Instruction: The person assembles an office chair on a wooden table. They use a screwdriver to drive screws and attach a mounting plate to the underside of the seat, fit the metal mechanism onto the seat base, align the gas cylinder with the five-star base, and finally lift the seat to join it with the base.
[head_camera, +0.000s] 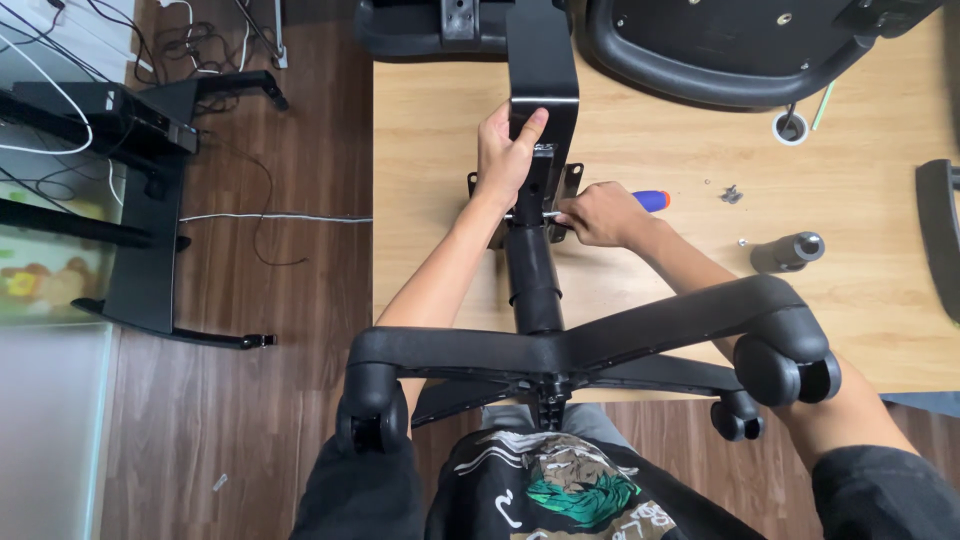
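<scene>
My left hand (505, 155) grips the black metal seat mechanism (545, 85) of an office chair lying on the wooden table (430, 200). My right hand (600, 213) holds a screwdriver with a blue and orange handle (652, 200), its shaft pointing left at the mechanism's bracket. The black gas cylinder (532, 275) runs from the bracket toward me into the five-star wheeled base (600, 345), which hangs over the table's near edge.
A black chair seat (720, 50) lies upside down at the table's far right. A grey cylinder part (788, 252), small screws (731, 193) and a white ring (790, 127) lie right of my hands. A black armrest (938, 235) is at the right edge. A black stand (140, 200) with cables occupies the floor at left.
</scene>
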